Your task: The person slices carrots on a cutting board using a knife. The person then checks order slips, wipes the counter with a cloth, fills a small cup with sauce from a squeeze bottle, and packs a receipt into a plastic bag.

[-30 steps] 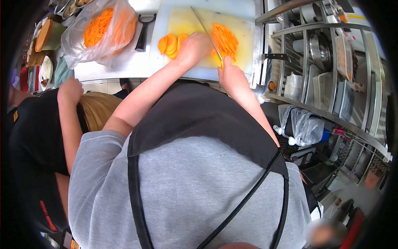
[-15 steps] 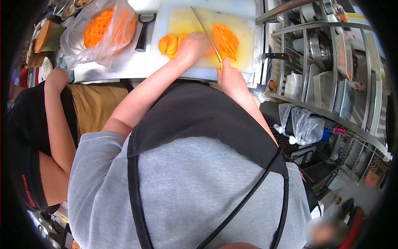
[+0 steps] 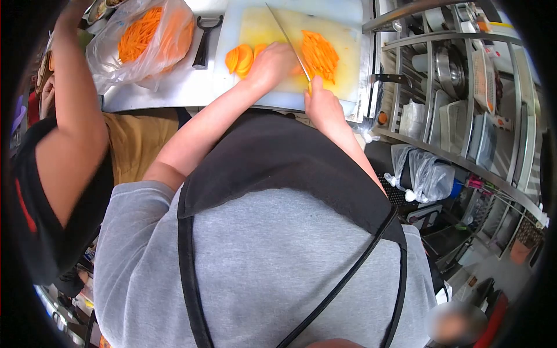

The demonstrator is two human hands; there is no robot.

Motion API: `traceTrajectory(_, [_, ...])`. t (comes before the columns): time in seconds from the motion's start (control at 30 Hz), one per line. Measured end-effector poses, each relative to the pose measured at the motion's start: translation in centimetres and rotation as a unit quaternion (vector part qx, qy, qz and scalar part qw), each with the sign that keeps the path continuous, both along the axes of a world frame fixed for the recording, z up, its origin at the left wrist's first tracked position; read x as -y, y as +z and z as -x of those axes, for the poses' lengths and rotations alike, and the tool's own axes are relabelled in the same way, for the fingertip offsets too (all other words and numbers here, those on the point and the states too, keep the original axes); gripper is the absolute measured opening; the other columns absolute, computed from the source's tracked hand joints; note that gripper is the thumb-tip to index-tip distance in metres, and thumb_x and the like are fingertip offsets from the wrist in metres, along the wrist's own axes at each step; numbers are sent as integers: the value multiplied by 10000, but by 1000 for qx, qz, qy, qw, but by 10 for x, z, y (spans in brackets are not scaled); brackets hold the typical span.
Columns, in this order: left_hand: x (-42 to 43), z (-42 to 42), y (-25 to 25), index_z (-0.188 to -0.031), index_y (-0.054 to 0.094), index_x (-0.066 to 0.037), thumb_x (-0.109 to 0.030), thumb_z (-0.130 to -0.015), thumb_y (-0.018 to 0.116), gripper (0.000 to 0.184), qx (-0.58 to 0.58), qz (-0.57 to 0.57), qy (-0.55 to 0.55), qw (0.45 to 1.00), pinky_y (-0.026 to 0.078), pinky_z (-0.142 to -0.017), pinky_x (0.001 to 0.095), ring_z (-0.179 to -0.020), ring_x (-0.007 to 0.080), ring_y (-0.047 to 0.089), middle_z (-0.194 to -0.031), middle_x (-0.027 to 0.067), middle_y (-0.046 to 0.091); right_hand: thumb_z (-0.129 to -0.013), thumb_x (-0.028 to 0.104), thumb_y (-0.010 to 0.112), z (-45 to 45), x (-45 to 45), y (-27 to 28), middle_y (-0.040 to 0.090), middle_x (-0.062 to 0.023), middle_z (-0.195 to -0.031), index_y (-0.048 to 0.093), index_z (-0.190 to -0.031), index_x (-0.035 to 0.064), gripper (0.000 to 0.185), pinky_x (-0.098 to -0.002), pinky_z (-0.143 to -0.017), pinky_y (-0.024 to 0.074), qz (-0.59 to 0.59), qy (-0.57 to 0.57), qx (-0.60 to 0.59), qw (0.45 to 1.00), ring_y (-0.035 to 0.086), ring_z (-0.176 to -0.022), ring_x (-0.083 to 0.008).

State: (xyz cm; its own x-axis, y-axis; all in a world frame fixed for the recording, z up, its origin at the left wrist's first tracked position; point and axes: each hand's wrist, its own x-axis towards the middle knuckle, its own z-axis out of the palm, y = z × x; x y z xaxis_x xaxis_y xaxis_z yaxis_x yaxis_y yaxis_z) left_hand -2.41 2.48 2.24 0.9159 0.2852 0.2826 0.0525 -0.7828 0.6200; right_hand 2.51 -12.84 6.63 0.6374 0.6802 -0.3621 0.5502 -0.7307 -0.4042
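Observation:
My right hand (image 3: 324, 107) is wrapped round the yellow handle of a long kitchen knife (image 3: 282, 29), whose blade slants away to the upper left over the cutting board (image 3: 348, 17). Beside the blade, my left hand (image 3: 275, 65) is curled down over carrot slices, its fingertips mostly hidden. More round-edged carrot slices (image 3: 239, 60) overlap on the board left of that hand. On the blade's right side lies a pile of carrot strips (image 3: 320, 55).
Left of the board lie a black-handled peeler (image 3: 202, 43) and a plastic bag (image 3: 104, 61) of shredded carrot. Another knife (image 3: 391, 79) is at the board's right, by a metal rack (image 3: 432, 75) of containers. A co-worker's arm (image 3: 78, 81) reaches forward at my left.
The co-worker's arm has moved up and forward on the left. The view has shifted slightly. My hands keep nearly the same place, still at the carrot and knife.

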Motion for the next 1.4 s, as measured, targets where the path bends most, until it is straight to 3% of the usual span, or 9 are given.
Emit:
traceTrajectory(0.17, [0,0,-1,-764,622,-12,-67,-707,597,82,28,-6,-23,999,449,-741,361,-830,269,540,-830,81,592,-841,159,414,-13,-17,-5,573,-306,-840,391,-995,-10,230,-523,-745,420,-27,14,3,1000,552,-827,-464])
traceTrajectory(0.23, [0,2,-6,-773,626,-16,-70,-706,600,90,26,-12,-7,1000,449,-741,360,-833,265,541,-837,76,596,-839,159,489,-14,-19,-2,567,-296,-703,379,-973,-24,252,-515,-661,446,-32,39,48,998,560,-713,-462])
traceTrajectory(0.37, [0,2,-11,-775,630,-18,-71,-710,600,89,23,-13,2,1000,451,-742,357,-835,261,543,-843,73,601,-841,166,485,0,1,10,570,-300,-715,385,-973,-27,254,-513,-665,447,-5,27,27,999,562,-721,-461])
traceTrajectory(0.67, [2,4,-3,-774,633,-5,-72,-712,594,99,18,-14,-14,1000,455,-743,351,-827,261,549,-841,73,608,-837,149,400,-15,-24,-4,575,-301,-871,402,-1004,-4,227,-518,-762,414,-5,23,14,1000,555,-859,-448])
traceTrajectory(0.73, [3,6,-3,-782,633,-2,-76,-722,583,108,4,-28,-1,1000,456,-743,350,-832,259,551,-851,75,608,-837,174,486,-14,-17,4,568,-305,-735,388,-972,-21,257,-520,-674,443,-16,38,47,998,560,-733,-468])
traceTrajectory(0.97, [4,8,-11,-783,627,-5,-79,-722,577,108,39,-18,7,999,456,-741,358,-849,260,553,-862,79,602,-836,166,485,1,-1,-8,569,-304,-728,384,-969,-20,250,-526,-681,438,-24,1,15,1000,561,-732,-465])
traceTrajectory(1.07, [2,7,-10,-775,623,-5,-78,-721,577,102,38,-21,-11,999,454,-741,360,-855,260,555,-863,81,601,-844,149,410,-9,-21,-5,577,-290,-862,399,-1000,-3,218,-508,-748,423,-20,4,1,1000,556,-855,-438])
traceTrajectory(1.23, [-1,8,-14,-764,625,-7,-74,-717,581,93,32,-9,1,999,458,-727,361,-822,264,559,-839,85,599,-837,170,492,-6,-12,8,569,-305,-725,379,-960,-24,255,-518,-660,449,-15,44,47,998,561,-721,-467])
traceTrajectory(1.4, [-1,8,-12,-744,632,-15,-65,-706,590,76,46,-10,-2,999,459,-715,360,-808,260,558,-798,78,598,-835,163,492,6,1,-10,570,-305,-732,382,-967,-27,257,-520,-671,448,-30,15,33,999,561,-730,-467])
